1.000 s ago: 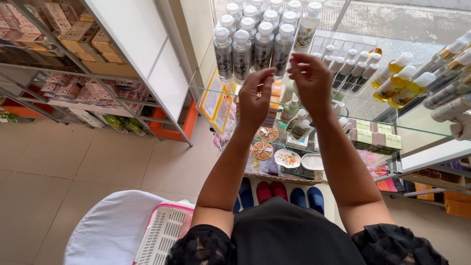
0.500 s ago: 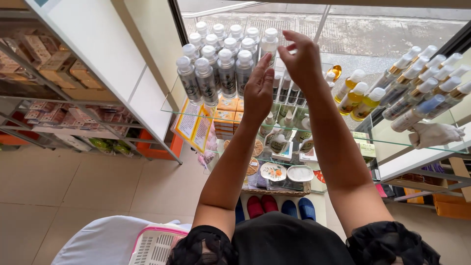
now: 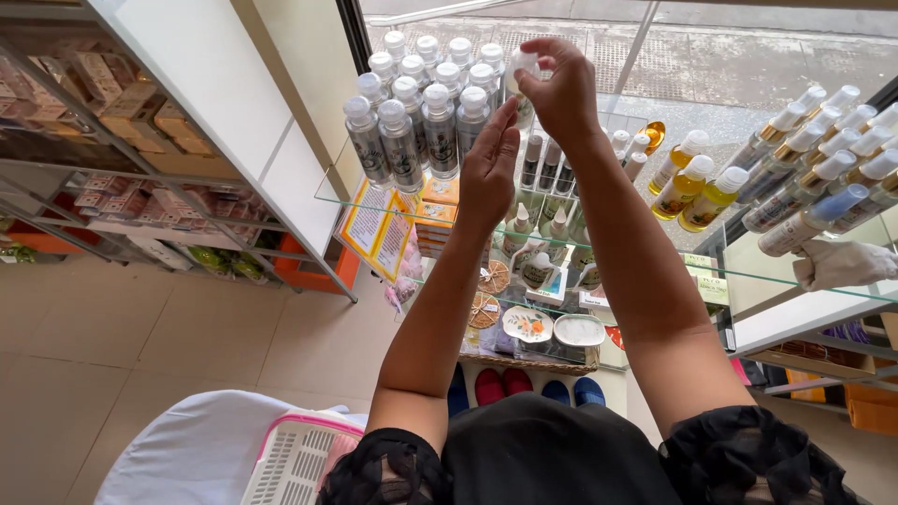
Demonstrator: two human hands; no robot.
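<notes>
Holding a white-capped bottle (image 3: pixel 520 70) pinched in my right hand (image 3: pixel 559 93), just past the bottle cluster (image 3: pixel 421 112) on the glass shelf (image 3: pixel 655 266); left hand (image 3: pixel 488 168) loosely open, fingertips touching it.

White-capped bottle (image 3: pixel 520 67) gripped by right hand (image 3: pixel 561 89) above glass shelf (image 3: pixel 337 192); left hand (image 3: pixel 488 168) held flat beside clear bottle rows (image 3: pixel 421 117). Yellow bottles (image 3: pixel 692 187) seen rightward.

Yellow bottles (image 3: pixel 690 192) are ranged on the glass shelf (image 3: pixel 599 251). A pink-rimmed white basket (image 3: pixel 297 456) is seen on the white seat (image 3: pixel 201 449). Small boxes (image 3: pixel 131 112), perhaps soaps, are stacked on the left rack (image 3: pixel 178 224).
</notes>
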